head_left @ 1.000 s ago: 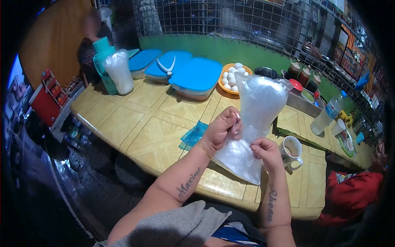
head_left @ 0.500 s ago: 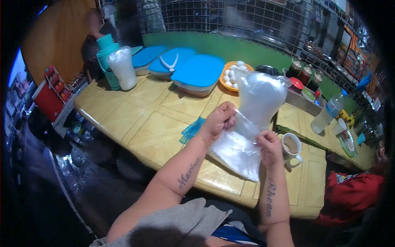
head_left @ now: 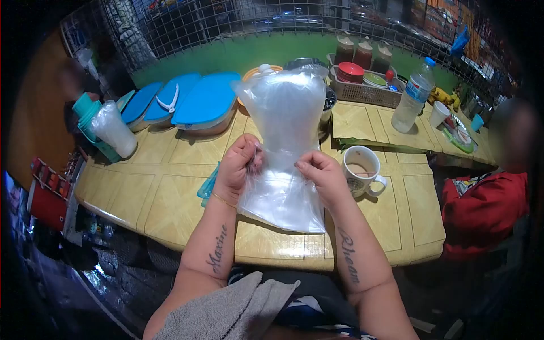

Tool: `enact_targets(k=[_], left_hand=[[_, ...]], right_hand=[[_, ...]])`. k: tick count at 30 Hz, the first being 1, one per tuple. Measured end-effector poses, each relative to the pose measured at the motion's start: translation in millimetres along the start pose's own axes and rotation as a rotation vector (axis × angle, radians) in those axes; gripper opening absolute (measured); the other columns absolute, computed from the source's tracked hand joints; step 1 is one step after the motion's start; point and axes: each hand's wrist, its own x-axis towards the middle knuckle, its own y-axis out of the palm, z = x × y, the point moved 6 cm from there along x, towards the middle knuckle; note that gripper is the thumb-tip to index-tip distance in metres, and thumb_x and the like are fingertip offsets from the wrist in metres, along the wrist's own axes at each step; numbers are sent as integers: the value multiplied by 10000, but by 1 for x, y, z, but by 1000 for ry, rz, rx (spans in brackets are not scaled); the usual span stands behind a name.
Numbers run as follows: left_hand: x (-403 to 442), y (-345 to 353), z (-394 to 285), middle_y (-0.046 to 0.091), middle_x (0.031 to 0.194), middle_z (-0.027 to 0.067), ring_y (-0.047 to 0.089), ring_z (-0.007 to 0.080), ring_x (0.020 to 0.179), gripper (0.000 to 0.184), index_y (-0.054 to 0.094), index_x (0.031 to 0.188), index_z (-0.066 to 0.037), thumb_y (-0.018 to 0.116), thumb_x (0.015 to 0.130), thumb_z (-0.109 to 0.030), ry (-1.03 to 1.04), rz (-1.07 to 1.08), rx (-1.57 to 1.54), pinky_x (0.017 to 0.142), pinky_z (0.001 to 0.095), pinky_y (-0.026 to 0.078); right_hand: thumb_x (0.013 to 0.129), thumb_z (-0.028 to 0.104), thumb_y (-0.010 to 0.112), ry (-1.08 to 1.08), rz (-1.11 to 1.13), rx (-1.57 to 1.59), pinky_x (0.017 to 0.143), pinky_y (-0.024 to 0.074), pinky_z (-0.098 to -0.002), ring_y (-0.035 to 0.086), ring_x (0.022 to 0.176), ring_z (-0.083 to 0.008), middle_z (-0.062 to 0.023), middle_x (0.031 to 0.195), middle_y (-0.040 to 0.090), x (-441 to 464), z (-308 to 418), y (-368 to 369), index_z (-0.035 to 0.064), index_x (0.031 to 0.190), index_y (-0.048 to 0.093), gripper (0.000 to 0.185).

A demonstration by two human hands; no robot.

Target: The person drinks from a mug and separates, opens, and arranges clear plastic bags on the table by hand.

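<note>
A large bundle of clear plastic bags [head_left: 286,113] stands upright over the table's near part, narrowed at its middle, with its lower end spread towards me. My left hand [head_left: 242,164] pinches its left edge at the narrow part. On the right edge, my right hand [head_left: 322,173] has thumb and forefinger closed on the plastic. Folded blue plastic [head_left: 209,184] lies just left of my left wrist. A white mug [head_left: 361,170] holding a light brown drink stands right of my right hand.
Blue-lidded containers [head_left: 207,102], a teal jug [head_left: 90,116] and another plastic bundle [head_left: 115,127] stand at left. Behind are eggs [head_left: 264,68], a basket [head_left: 362,92] and a water bottle [head_left: 412,99]. A person in red [head_left: 484,209] sits at right.
The view has turned to the right, so the table's things appear further left. Both hands still hold the bag bundle, which now stands more upright before me.
</note>
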Motion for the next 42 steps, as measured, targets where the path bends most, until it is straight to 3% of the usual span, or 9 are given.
enact_targets(k=[6,14,18,21,22,26,42], left_hand=[[-1,-4,2,543,711,-5,479,58,619,195,546,962,-84,557,977,-279,-57,-73,45,559,172,386],[-3,-5,4,559,731,-22,491,43,635,296,591,1016,-73,592,948,-361,-105,-79,128,571,163,388],[-8,6,-3,549,718,-37,490,40,651,335,632,1047,-56,643,915,-363,-117,-102,183,581,176,389],[-11,10,-5,560,722,-41,500,39,665,314,667,993,-47,691,878,-338,-137,47,321,593,192,392],[-11,10,-3,579,729,-38,501,46,659,277,685,913,-37,738,837,-299,-161,20,331,594,201,385],[-11,7,8,604,732,-29,487,56,627,269,696,854,-38,781,795,-287,-200,64,268,584,200,375],[-13,13,-6,586,738,-52,463,30,641,278,669,833,-68,728,848,-339,-140,81,197,580,184,343]], right_hand=[[878,97,676,-27,-20,-8,658,388,-198,487,710,-43,49,766,574,0,-1,1,40,901,652,67],[886,85,666,-83,-56,-30,644,381,-197,483,701,-42,48,763,569,3,-8,-2,38,906,647,54],[894,81,658,-212,-86,13,634,381,-202,488,693,-48,37,754,567,0,1,-5,31,926,639,62],[901,71,646,-309,-63,185,633,383,-209,491,684,-62,27,760,572,-3,9,-2,33,934,637,51],[905,65,640,-312,-68,210,633,384,-215,492,677,-72,20,770,575,-3,9,-3,34,942,635,48],[903,75,649,-296,-98,256,645,385,-215,494,694,-68,20,780,579,-4,10,-3,30,946,632,64],[890,60,647,-247,-20,100,623,381,-215,488,686,-64,26,764,571,-7,14,7,28,923,638,47]])
